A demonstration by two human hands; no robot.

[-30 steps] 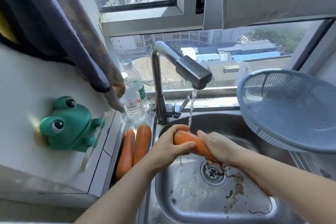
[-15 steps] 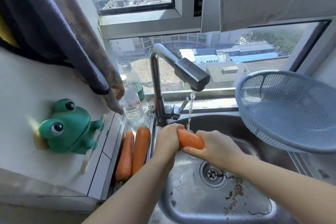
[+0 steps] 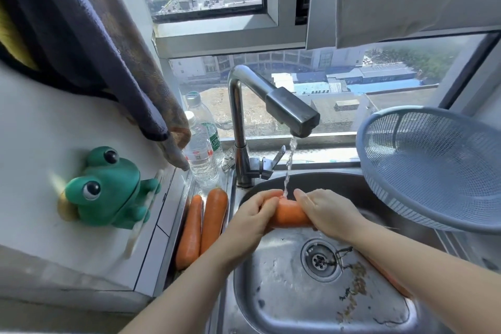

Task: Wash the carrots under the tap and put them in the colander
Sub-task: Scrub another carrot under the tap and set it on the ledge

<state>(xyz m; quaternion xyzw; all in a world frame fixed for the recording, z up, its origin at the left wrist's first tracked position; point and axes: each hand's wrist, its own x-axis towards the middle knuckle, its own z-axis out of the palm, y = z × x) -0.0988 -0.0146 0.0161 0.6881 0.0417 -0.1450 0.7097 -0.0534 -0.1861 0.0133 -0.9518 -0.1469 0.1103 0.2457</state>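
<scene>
An orange carrot (image 3: 288,215) is held over the steel sink (image 3: 271,306) under the running tap (image 3: 291,114). My left hand (image 3: 250,214) grips its left end and my right hand (image 3: 326,211) wraps its right part. Water hits the carrot between my hands. Two more carrots (image 3: 202,225) lie side by side on the ledge left of the sink. A blue-grey colander (image 3: 433,165) stands tilted at the sink's right edge, with nothing visible inside. A sliver of orange (image 3: 390,279) shows under my right forearm.
Two plastic water bottles (image 3: 202,152) stand behind the carrots by the tap's base. A green frog holder (image 3: 108,190) sticks to the white wall on the left. Dark cloths (image 3: 95,49) hang above it. Food scraps lie near the drain (image 3: 321,259).
The carrot has turned from pointing down-right to lying nearly level. Both hands have shifted along it under the stream, with the right hand now on top.
</scene>
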